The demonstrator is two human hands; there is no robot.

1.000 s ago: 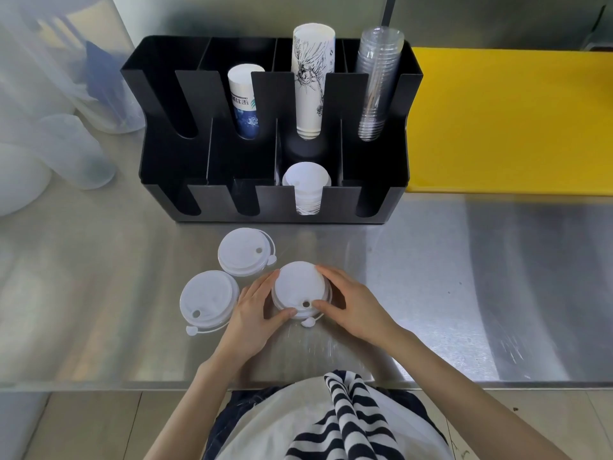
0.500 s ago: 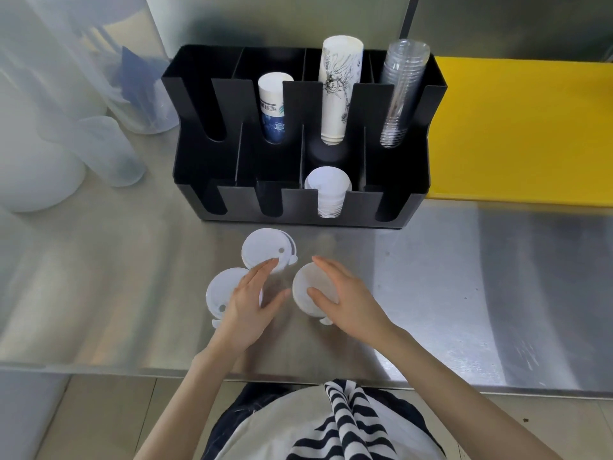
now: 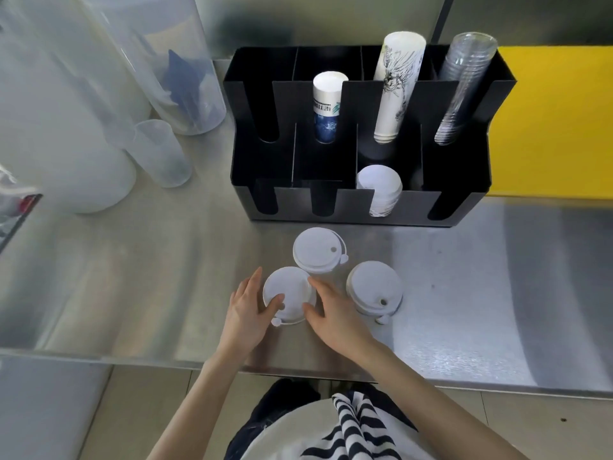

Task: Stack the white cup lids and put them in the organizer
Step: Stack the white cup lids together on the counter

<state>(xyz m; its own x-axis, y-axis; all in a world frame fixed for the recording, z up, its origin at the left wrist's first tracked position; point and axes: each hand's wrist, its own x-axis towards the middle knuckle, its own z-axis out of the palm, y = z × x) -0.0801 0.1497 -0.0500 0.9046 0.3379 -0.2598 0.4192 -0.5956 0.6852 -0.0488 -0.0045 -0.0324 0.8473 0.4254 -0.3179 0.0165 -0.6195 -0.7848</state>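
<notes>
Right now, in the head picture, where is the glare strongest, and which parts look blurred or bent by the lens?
Head view: glare washes over the steel counter, brightest right of the lids; the left hand, right hand and the lid between them are slightly motion-blurred; the plastic containers at left look hazy; the wide lens makes the black organizer flare outward toward its top.

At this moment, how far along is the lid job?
Done: one pile of lids already sits in the organizer, third front slot from the left. In hand: the left hand and right hand close on the near-left lid. Left: the back lid and right lid pile sit loose on the counter.
</notes>
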